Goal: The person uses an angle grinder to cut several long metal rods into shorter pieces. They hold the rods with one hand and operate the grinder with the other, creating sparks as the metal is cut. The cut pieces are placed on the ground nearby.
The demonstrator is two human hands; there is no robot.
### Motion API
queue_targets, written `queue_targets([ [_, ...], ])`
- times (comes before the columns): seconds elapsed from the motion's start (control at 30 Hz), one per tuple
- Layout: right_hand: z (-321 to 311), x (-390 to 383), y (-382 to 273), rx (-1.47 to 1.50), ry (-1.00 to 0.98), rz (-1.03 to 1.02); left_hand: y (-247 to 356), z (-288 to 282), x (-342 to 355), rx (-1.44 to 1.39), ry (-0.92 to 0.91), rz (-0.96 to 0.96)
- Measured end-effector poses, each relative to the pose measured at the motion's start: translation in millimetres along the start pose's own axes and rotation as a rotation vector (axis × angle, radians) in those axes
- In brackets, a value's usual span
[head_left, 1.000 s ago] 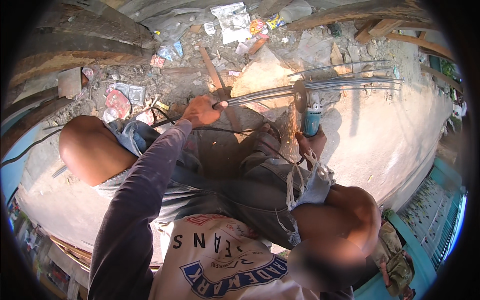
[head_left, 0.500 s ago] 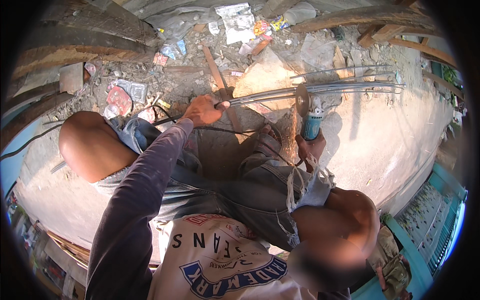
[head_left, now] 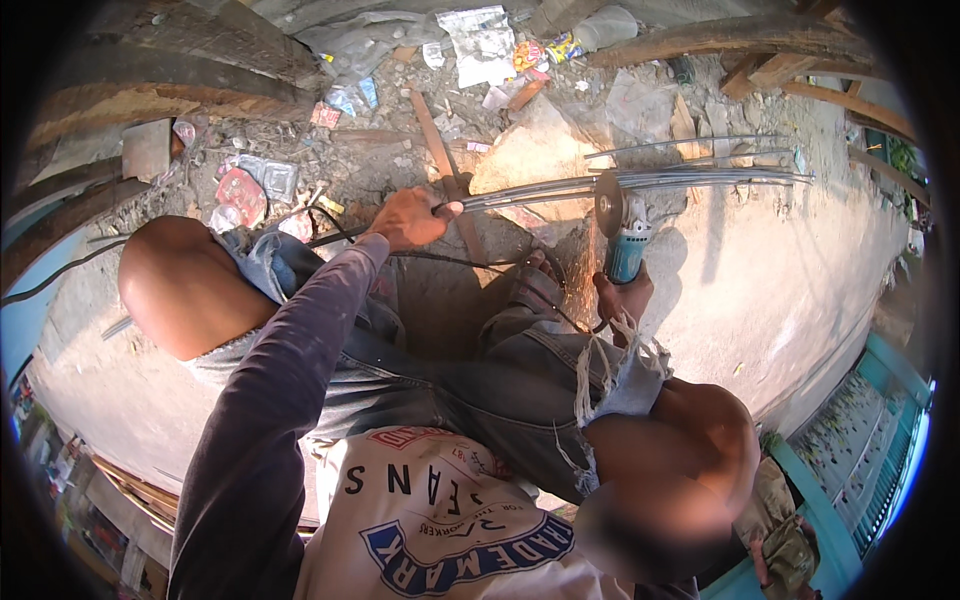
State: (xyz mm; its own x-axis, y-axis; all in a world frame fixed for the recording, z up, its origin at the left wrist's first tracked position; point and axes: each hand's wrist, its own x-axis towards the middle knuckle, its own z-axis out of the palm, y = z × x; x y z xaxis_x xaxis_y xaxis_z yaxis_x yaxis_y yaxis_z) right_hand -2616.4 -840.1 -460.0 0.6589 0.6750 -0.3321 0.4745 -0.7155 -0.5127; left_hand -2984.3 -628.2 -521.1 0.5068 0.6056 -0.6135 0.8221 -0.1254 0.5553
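My left hand (head_left: 412, 220) is closed round a bundle of thin steel rods (head_left: 690, 178), which runs out to the right at a slight upward slant. My right hand (head_left: 625, 292) grips a teal angle grinder (head_left: 627, 252) by its body. The grinder's cutting disc (head_left: 608, 204) stands on edge against the rods, and orange sparks (head_left: 583, 285) spray down from it toward my foot (head_left: 538, 275). A dark power cord (head_left: 450, 261) passes beneath my left hand and across to the grinder.
Behind the rods lie a pale stone slab (head_left: 530, 150), a narrow wooden strip (head_left: 435, 140) and scattered litter (head_left: 475, 45). Heavy timbers (head_left: 170, 85) border the far left. A teal frame (head_left: 820, 490) stands at the lower right. My bent knees flank the work.
The grinder and my right hand have shifted very slightly right. Sparks near the disc look somewhat thinner. My left hand keeps its hold on the rods.
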Motion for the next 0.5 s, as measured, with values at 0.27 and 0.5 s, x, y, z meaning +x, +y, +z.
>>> queue_targets([
  [0.27,1.9,1.4,1.8,0.002,0.024,-0.003,12.1,-9.9,-5.9,-0.006,-0.016,-0.028],
  [0.5,0.5,5.1,15.9,0.031,-0.019,-0.005,10.2,-7.8,-3.5,-0.017,-0.021,-0.027],
])
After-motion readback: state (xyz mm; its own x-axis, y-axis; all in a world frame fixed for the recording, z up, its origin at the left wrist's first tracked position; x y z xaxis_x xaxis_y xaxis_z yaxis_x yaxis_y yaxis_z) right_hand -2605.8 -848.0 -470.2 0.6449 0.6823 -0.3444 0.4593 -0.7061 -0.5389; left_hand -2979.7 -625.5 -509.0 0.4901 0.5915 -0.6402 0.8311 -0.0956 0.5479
